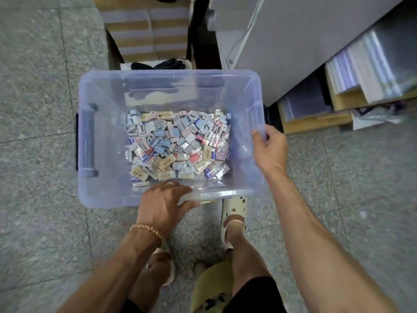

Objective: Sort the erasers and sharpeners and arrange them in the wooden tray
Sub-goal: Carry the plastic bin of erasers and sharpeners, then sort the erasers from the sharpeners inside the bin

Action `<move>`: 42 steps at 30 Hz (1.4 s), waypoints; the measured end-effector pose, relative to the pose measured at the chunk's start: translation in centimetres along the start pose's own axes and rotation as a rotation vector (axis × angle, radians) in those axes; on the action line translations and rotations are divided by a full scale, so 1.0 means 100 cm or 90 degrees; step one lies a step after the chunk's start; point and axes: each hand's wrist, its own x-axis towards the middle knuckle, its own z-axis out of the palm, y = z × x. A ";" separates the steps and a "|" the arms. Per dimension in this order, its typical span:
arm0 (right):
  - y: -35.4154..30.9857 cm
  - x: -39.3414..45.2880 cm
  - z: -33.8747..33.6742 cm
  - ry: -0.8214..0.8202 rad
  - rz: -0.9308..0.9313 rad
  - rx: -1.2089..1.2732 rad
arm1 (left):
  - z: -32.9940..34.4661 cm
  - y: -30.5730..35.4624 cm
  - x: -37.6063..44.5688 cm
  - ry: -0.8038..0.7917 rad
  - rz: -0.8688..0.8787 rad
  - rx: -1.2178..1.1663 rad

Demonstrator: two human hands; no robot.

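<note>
stock: a jumbled heap of small wrapped erasers and sharpeners (178,145) lies on the bottom of the clear plastic bin (239,91); at this size i can't tell one kind from the other, they are all mixed packets in blue, red and tan.
bin: translucent, lid off, dark latch handle (77,141) on its left end. it sits at floor level just ahead of my feet; whether it is lifted off the tiles i cannot tell.
wooden tray: not in view anywhere, so nothing is sorted or placed yet.
step: i judge this as the very start, bringing the stock to wherever the sorting will happen. no item has been picked out.
left hand (164,202): clamped on the near rim of the bin, fingers curled over the edge and thumb underneath the lip. a ring and a bead bracelet (146,229) show on it.
right hand (269,147): holding the right-hand rim near its far end, fingers wrapped over the edge.
next move: calls for a level two-handed carry so the heap doesn't slide to one end, then setting the bin down beside the tray before any sorting by type.
surroundings: speckled tile floor (40,86), cardboard boxes (146,30) beyond the bin, stacked sheets and boards (361,75) under a grey cabinet (293,41) to the right, my sandals (233,220) just behind the bin.
</note>
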 end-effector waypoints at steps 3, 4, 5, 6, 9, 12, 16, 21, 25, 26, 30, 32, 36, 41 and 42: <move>-0.001 0.033 -0.005 -0.033 -0.050 -0.061 | 0.013 0.017 0.013 0.012 -0.032 -0.033; 0.004 0.039 -0.006 -0.042 -0.061 -0.064 | 0.017 0.020 0.017 0.013 -0.034 -0.030; 0.008 0.042 -0.009 -0.048 -0.072 -0.066 | 0.021 0.020 0.018 0.023 -0.027 -0.033; 0.011 0.044 -0.011 -0.053 -0.084 -0.068 | 0.023 0.020 0.019 0.034 -0.020 -0.040; 0.016 0.047 -0.013 -0.066 -0.100 -0.074 | 0.023 0.019 0.021 0.067 0.004 -0.047; 0.019 0.046 -0.018 -0.061 -0.111 -0.078 | 0.025 0.020 0.022 0.081 0.022 -0.046; 0.032 0.050 -0.029 -0.037 -0.113 -0.078 | 0.037 0.032 0.029 0.070 0.050 -0.075; 0.035 0.064 -0.031 -0.004 -0.162 -0.151 | 0.051 0.040 0.033 0.092 0.030 -0.034; 0.041 0.069 -0.030 0.025 -0.183 -0.175 | 0.056 0.043 0.030 0.113 0.017 0.018; 0.042 0.067 -0.030 0.026 -0.184 -0.171 | 0.058 0.046 0.028 0.122 0.011 0.025; 0.038 0.046 -0.034 0.012 -0.166 -0.154 | 0.053 0.060 0.013 0.109 -0.053 0.030; 0.033 0.036 -0.040 -0.005 -0.156 -0.130 | 0.051 0.071 0.008 0.108 -0.074 0.017; 0.024 0.029 -0.047 -0.033 -0.154 -0.151 | 0.046 0.071 0.013 0.094 -0.076 0.010; -0.009 0.024 -0.039 -0.097 -0.326 -0.216 | 0.025 0.038 0.009 0.108 -0.098 -0.218; -0.020 0.025 -0.030 -0.126 -0.360 -0.223 | 0.017 0.027 0.010 0.127 -0.111 -0.224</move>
